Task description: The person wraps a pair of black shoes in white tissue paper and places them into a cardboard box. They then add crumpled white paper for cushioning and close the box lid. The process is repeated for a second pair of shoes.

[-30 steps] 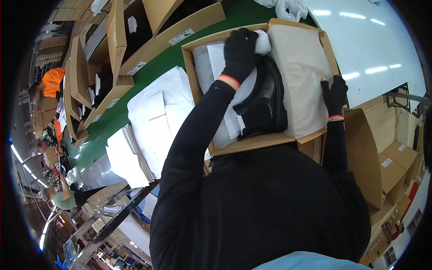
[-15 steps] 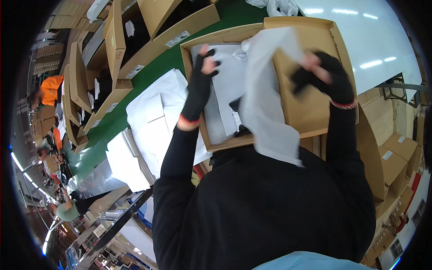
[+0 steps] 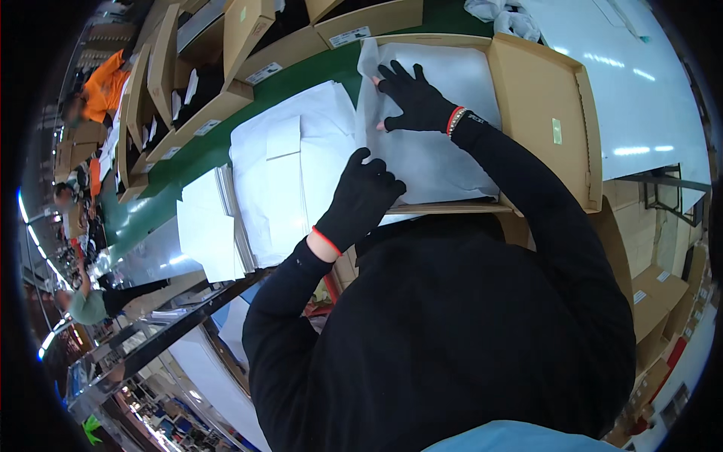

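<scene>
An open brown cardboard box [image 3: 542, 113] lies in front of me. White tissue paper [image 3: 452, 151] is spread across its left half and hides whatever is inside. My right hand [image 3: 416, 99], in a black glove with a red cuff, lies flat on the paper near the box's far left corner, fingers spread. My left hand [image 3: 363, 197], also in a black glove, is curled on the paper's edge at the near left side of the box.
A stack of white paper sheets [image 3: 286, 173] lies left of the box on a green belt [image 3: 162, 203]. More open cardboard boxes [image 3: 248, 30] stand along the belt. A person in orange [image 3: 102, 83] and another person's arm [image 3: 94, 305] are at the far left. A white tabletop [image 3: 648, 83] is on the right.
A second ago my hands were on a black shoe in the box. The white paper was then lifted and now lies flat over the contents, with both hands on it.
</scene>
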The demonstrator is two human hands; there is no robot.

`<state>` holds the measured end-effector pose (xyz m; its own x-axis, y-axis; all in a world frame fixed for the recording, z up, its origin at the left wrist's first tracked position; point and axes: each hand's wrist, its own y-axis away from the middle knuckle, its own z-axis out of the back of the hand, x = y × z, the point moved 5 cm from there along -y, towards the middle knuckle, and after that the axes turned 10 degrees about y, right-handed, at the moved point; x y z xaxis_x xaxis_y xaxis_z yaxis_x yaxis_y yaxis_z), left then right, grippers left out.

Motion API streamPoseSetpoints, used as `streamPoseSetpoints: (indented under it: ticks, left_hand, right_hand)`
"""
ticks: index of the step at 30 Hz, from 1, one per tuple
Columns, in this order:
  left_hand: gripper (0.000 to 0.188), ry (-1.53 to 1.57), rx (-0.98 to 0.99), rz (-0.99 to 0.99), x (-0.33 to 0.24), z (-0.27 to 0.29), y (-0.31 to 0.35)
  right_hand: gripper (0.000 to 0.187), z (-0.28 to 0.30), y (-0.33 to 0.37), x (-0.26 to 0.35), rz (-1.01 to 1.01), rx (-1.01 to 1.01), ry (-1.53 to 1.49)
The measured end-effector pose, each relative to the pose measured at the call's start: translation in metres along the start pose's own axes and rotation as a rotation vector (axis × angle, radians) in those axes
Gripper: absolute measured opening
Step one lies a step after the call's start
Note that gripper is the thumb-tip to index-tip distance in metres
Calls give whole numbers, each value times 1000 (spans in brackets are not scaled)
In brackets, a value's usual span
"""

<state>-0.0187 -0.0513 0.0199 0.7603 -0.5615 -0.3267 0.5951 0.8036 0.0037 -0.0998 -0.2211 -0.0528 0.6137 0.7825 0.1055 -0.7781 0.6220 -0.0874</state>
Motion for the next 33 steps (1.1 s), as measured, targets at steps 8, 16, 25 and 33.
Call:
streamPoseSetpoints:
  ticks: [8, 16, 25, 33]
  left_hand:
    - [27, 375, -171, 149, 4, -1, 16]
    - [73, -84, -337, 242, 37, 21, -43]
    - [93, 621, -628, 609, 108, -65, -180]
    - [77, 1418, -464, 239, -7, 29, -109]
  right_hand:
    - [61, 74, 136, -201, -477, -754, 282]
    - [53, -18, 381, -328, -755, 119, -322]
    - [38, 168, 366, -354, -761, -166, 2]
    - [49, 395, 364, -327, -782, -94, 720]
